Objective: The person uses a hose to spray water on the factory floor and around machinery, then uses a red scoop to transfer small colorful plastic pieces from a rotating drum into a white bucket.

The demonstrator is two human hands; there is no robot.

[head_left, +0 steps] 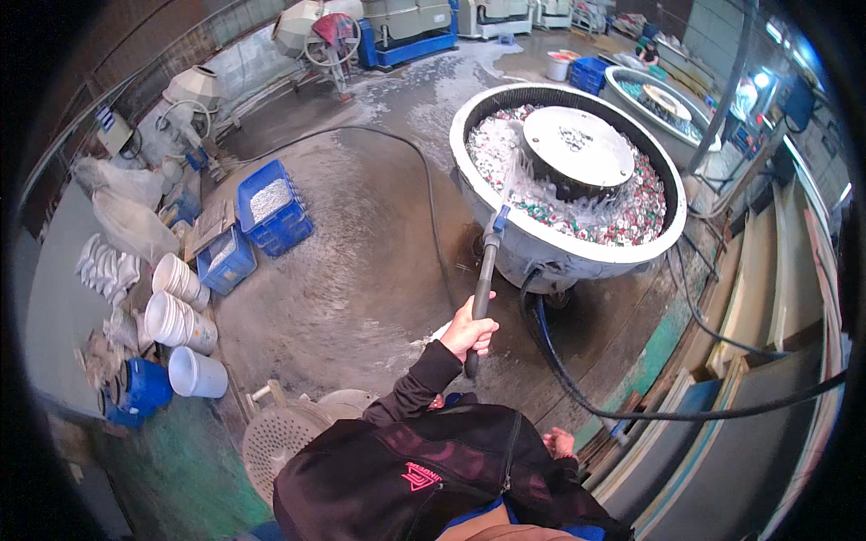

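My left hand (469,330) is wrapped round a grey hose wand (487,270) with a blue valve (501,218) near its far end. Water streams from it into a large round white tub (505,236), a vibratory finishing bowl by its look. Small red, green, white and silvery pieces (586,225) fill the ring-shaped channel, wet and partly foamy. A round white lid (579,146) caps the raised centre. My right hand (559,443) hangs low beside my dark jacket, holding nothing I can see; its fingers look loosely bent and apart.
Blue crates (273,207) of white pieces, white buckets (197,372) and blue drums (146,386) stand left. A black hose (419,158) crosses the wet floor; a thick cable (686,417) runs right, over leaning boards (749,279). A perforated round tray (275,442) is near. A person (648,54) is far back.
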